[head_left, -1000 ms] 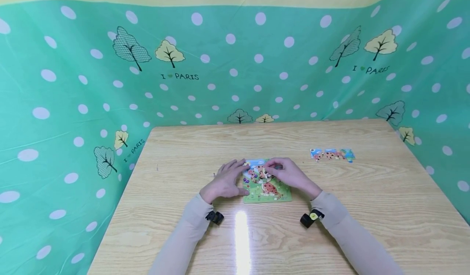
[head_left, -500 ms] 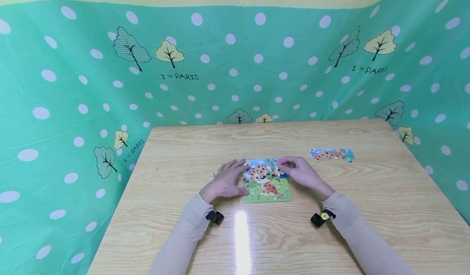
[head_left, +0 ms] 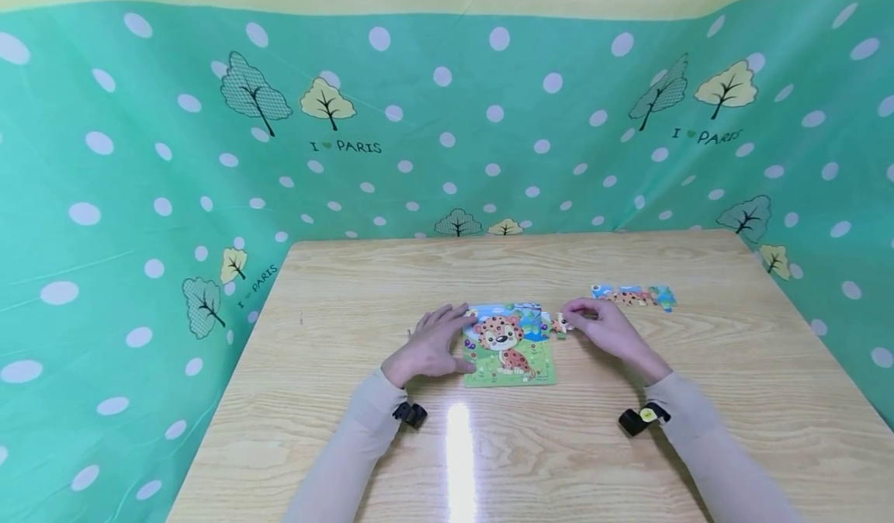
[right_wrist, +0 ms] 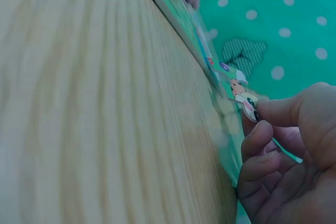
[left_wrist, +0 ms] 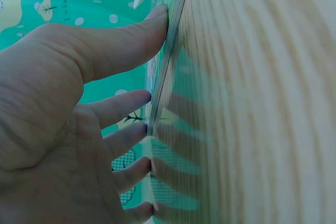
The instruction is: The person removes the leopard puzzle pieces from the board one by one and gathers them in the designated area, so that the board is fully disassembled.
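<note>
Right hand (head_left: 610, 331) pinches piece (head_left: 559, 324); wooden table (head_left: 545, 453), dotted cloth (head_left: 412, 81).

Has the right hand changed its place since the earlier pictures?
Yes. In the head view, the right hand has moved rightward: one second ago it reached over the puzzle board, now it is beyond the board's right edge.

The green cloth (head_left: 464, 92) is white-dotted, and the puzzle board (head_left: 483, 373) shows a seemingly orange, dark-spotted leopard (head_left: 514, 361).

Left grip (head_left: 431, 346) hides part of puzzle board (head_left: 513, 356); right grip (head_left: 608, 330) covers piece (head_left: 560, 325) end; sleeves (head_left: 349, 438) cropped.
</note>
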{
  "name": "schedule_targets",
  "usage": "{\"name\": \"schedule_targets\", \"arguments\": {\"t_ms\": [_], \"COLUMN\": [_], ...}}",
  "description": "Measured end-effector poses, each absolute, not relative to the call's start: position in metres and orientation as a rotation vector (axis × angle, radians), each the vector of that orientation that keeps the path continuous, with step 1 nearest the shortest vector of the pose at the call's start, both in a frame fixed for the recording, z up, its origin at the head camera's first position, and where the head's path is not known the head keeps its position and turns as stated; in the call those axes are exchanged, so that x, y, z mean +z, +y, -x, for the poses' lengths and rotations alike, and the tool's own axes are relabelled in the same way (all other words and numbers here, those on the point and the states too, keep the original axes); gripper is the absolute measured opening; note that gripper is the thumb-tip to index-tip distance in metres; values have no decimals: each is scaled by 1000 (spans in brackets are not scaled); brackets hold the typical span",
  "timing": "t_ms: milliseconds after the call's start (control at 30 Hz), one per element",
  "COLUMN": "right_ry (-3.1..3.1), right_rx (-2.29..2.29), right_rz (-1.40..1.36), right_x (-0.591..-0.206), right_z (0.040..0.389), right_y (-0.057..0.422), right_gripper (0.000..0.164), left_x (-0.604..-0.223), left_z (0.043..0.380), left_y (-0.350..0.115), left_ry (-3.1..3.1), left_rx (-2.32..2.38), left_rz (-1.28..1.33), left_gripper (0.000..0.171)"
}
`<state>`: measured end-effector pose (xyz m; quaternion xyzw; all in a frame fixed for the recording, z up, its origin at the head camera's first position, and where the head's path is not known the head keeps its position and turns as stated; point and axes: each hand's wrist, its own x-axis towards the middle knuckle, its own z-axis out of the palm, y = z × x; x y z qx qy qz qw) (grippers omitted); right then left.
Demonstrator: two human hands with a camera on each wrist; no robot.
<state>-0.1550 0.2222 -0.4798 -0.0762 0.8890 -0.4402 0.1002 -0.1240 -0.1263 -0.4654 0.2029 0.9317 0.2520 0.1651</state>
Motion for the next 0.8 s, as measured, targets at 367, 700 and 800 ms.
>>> {"name": "schedule_targets", "arguments": {"t_ms": [367, 700, 800], "right_ry": [2677, 2775, 2787], "right_rx": [-1255, -1099, -1067], "right_rz": [168, 179, 148], "right_x": [-480, -476, -476], "right_z": [154, 156, 155], "right_y": [261, 287, 295], "right_gripper": [39, 44, 47], "left_x": [-465, -466, -467], "left_z": [124, 125, 125], "left_y": [-126, -127, -126], "left_ry": [2647, 2649, 2650], "left_rx": [729, 727, 726], "left_rz": [-585, -585, -584], "left_gripper": [92, 92, 92]}}
